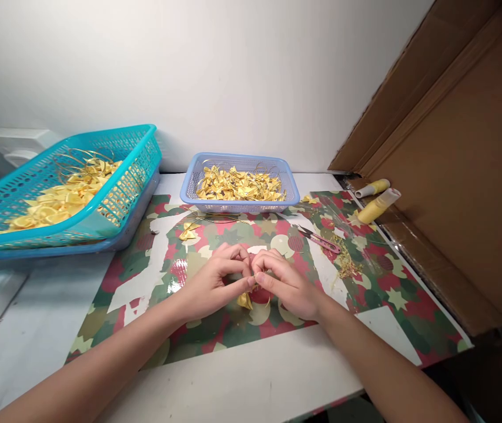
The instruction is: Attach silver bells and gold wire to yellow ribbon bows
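Note:
My left hand (222, 279) and my right hand (284, 282) meet over the middle of a patterned sheet (233, 335), fingertips pinched together. Between them is a thin gold cord, mostly hidden by the fingers. A yellow ribbon bow (245, 301) hangs or lies just below the left fingertips. Another yellow bow (189, 231) rests on the sheet behind my left hand. Behind both hands, a blue-violet basket (242, 207) holds many yellow bows with gold cords.
A turquoise basket (140, 158) of yellow bows stands at the left. Pink-handled snips (321, 241) lie right of my hands beside gold cord scraps (348, 264). Two yellow spools (377, 207) stand or lean near a cardboard panel (454, 176) at the right.

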Demonstrator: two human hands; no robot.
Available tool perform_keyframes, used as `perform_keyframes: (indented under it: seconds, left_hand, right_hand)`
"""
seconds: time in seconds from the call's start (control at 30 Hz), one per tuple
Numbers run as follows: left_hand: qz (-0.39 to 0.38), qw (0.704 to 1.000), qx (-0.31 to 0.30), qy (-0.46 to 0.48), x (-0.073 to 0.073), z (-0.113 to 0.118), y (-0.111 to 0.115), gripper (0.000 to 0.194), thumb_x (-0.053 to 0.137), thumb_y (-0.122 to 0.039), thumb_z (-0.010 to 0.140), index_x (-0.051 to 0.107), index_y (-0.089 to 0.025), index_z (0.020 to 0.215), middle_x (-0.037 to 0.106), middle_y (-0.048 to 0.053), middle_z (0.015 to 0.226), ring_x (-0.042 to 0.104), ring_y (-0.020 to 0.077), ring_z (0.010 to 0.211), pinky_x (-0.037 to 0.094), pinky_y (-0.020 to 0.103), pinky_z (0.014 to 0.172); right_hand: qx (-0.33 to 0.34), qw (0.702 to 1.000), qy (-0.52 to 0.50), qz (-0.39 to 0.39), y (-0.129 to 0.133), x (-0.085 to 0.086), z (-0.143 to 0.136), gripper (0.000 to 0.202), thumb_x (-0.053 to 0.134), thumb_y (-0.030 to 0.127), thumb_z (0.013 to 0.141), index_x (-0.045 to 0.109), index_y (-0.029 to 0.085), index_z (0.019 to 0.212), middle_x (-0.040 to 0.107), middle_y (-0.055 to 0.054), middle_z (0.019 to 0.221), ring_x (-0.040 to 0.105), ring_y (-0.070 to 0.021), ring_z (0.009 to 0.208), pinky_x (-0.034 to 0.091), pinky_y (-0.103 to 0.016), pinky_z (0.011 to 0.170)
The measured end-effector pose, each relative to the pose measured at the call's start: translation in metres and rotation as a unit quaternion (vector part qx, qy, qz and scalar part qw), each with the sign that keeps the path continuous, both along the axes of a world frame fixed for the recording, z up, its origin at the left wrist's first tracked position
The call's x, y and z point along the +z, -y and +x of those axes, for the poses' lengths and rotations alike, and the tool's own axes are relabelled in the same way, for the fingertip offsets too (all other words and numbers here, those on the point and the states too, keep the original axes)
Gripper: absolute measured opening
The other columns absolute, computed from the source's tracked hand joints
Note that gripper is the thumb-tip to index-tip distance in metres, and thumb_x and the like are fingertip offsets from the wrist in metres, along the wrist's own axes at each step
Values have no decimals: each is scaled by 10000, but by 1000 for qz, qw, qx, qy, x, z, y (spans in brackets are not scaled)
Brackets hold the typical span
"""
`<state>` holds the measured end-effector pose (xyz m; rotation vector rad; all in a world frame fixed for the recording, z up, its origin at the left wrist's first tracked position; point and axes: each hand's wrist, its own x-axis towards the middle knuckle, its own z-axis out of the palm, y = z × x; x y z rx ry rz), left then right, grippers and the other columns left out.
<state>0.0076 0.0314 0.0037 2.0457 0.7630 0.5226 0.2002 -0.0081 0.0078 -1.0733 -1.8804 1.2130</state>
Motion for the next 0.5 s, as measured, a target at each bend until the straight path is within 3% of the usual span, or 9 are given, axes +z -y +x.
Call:
perform_keyframes:
  seconds: [0.27, 0.5]
  left_hand:
    - [9, 999, 18, -28, 0, -1, -4, 303, 503, -387, 908, 708, -225, 754, 567, 32, 922, 493, 200, 912, 382, 365, 873]
    - [6, 998, 49, -32, -1, -1, -6, 314, 512, -371, 896, 698, -212, 698, 596, 28, 867, 512, 199, 876, 369, 361, 852]
  right_hand:
    - [-19, 997, 7, -69, -3, 2, 8, 272, 343, 359, 973, 463, 217, 775, 492, -32, 885, 456, -190, 969, 410, -355, 894]
    - [-1, 998, 44, -39, -2, 13, 17, 354, 267, 389, 1001, 462, 222, 758, 490, -35, 861, 458, -176, 946, 425, -345, 913]
